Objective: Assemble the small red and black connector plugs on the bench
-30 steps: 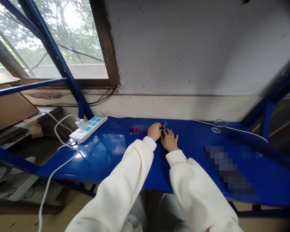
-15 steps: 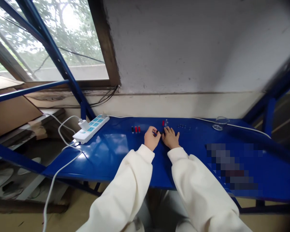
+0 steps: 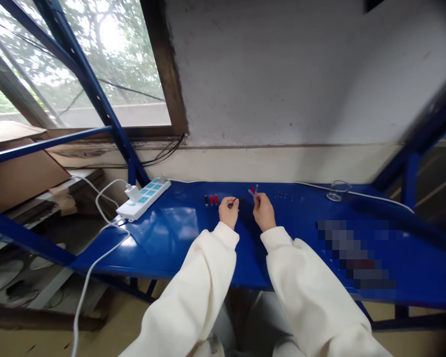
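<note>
My left hand [image 3: 229,213] is closed in a pinch on a small black piece [image 3: 241,199], whose thin dark end points right; its exact kind is too small to make out. Facing it, my right hand [image 3: 264,213] pinches a short clear tube [image 3: 250,193], tilted up to the left. Just behind that hand, a second clear tube [image 3: 256,188] and a red piece [image 3: 252,189] are on the blue table. To the left of my left hand, a black cylinder [image 3: 206,200] and two red cylinders [image 3: 213,200] form a short row.
Several tiny clear bits [image 3: 281,195] lie right of my right hand. Farther right is a clear round container [image 3: 334,195] by a white cable. A white power strip [image 3: 143,200] with a plug sits at the table's left end. A blurred-out patch [image 3: 357,255] covers the right front.
My right hand has gone from lying spread on the table to pinching a clear tube. The black piece remains in my left hand, which has shifted slightly left, apart from the right.
</note>
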Available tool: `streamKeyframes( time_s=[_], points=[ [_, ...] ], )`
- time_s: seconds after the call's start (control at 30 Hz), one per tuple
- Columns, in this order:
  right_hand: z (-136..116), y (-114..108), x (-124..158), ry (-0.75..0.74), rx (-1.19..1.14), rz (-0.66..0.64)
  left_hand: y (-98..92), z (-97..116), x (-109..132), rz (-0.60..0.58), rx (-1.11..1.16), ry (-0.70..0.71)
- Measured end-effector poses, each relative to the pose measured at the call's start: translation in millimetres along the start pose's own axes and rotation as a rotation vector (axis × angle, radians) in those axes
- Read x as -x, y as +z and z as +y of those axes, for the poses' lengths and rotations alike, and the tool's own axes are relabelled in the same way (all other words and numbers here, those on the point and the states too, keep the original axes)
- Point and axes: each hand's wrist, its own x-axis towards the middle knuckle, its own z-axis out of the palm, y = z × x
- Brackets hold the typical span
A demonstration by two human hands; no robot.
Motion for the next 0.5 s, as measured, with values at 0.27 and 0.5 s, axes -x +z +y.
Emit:
streamKeyframes(
  time_s=[0.27, 0.5],
  points=[
    [-4.0, -2.8, 0.4, 0.063, -0.146, 0.053, -1.7, 2.4, 0.4, 0.014, 0.036, -0.047],
    [-5.9, -7.1, -0.5, 0.125, -0.167, 0.077, -1.8, -1.0, -1.4, 0.014, 0.048, -0.048]
  ],
)
